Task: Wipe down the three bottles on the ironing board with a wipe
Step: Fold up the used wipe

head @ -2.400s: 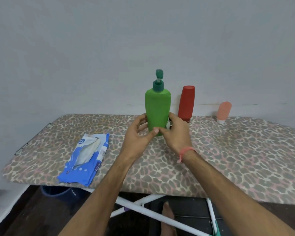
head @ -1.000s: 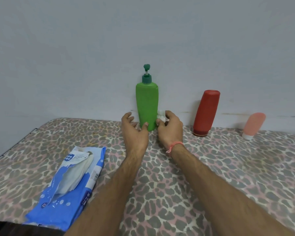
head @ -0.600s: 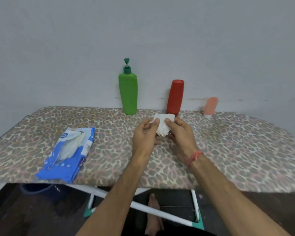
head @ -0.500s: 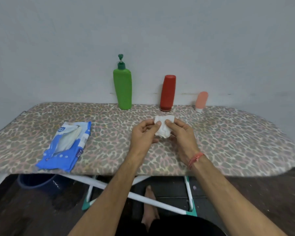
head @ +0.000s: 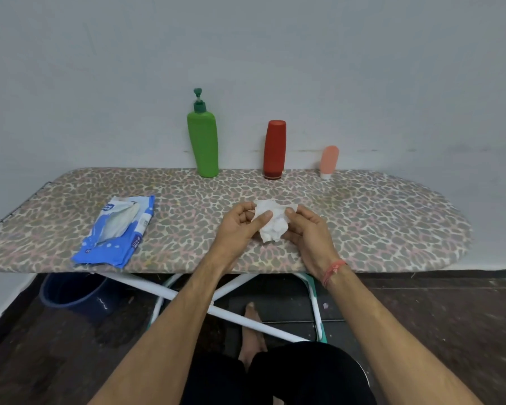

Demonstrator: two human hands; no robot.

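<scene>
- Wipe [head: 270,222], white and crumpled, sits between our two hands above the near middle of the ironing board [head: 392,217]; whether its lower edge touches the cover, we cannot quite tell.
- Our left hand [head: 240,226] pinches the wipe's left side, thumb laid over the front; our right hand [head: 307,229] pinches its right side. So both grips are closed on the wipe and neither holds a bottle.
- Straight beyond the hands, along the far edge against the wall, the three bottles stand upright and well apart: the green pump bottle [head: 202,144] beyond and to the left, the red bottle [head: 274,150] almost dead ahead of the wipe, the small pink bottle [head: 328,160] off to the right.
- We judge the red bottle the likely next reach: its long axis is vertical, so one hand can steady it while the other runs the wipe along it. Both hands lie about equally near.
- Further out, a blue wipes packet [head: 114,232] lies open on the board's left part, and a dark bucket [head: 73,293] stands on the floor beneath.
</scene>
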